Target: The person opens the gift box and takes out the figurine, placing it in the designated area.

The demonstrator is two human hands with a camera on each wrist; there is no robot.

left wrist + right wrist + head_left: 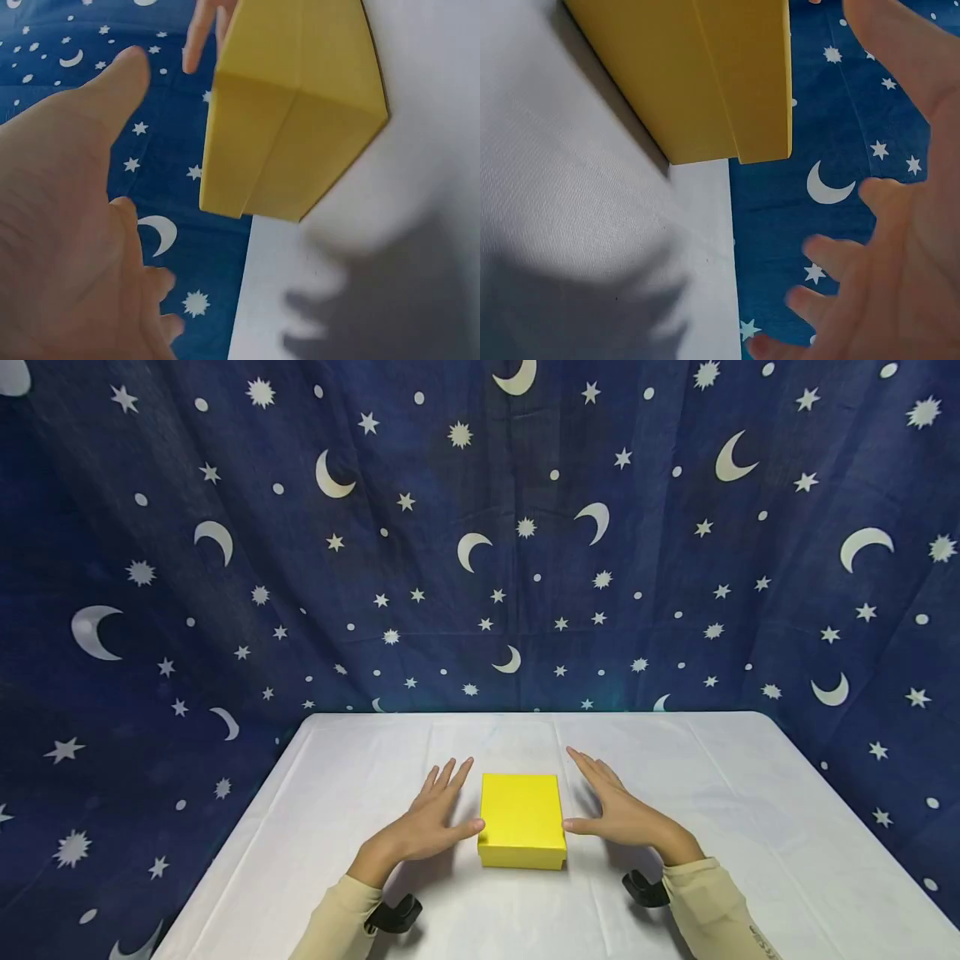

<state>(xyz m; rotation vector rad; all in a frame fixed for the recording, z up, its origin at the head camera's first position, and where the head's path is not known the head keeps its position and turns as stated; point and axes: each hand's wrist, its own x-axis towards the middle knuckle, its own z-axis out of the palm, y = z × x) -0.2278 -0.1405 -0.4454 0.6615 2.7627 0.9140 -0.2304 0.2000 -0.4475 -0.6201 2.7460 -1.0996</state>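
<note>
A yellow lidded box (521, 814) rests on the white table, its lid on. To its left my left hand (429, 822) is spread with straight fingers, the thumb tip close to the box's near left edge in the head view. On the other side my right hand (626, 814) is also spread, its thumb near the right edge. In the left wrist view a gap shows between the hand (67, 195) and the box (292, 112). The right wrist view likewise shows the hand (900, 225) apart from the box (690, 75). Whatever is inside the box is hidden.
The white-covered table (375, 743) has rounded far corners. Behind it hangs a dark blue curtain (435, 568) with moons and stars. A black wrist strap (397, 914) is on the left wrist, another black strap (645, 889) on the right.
</note>
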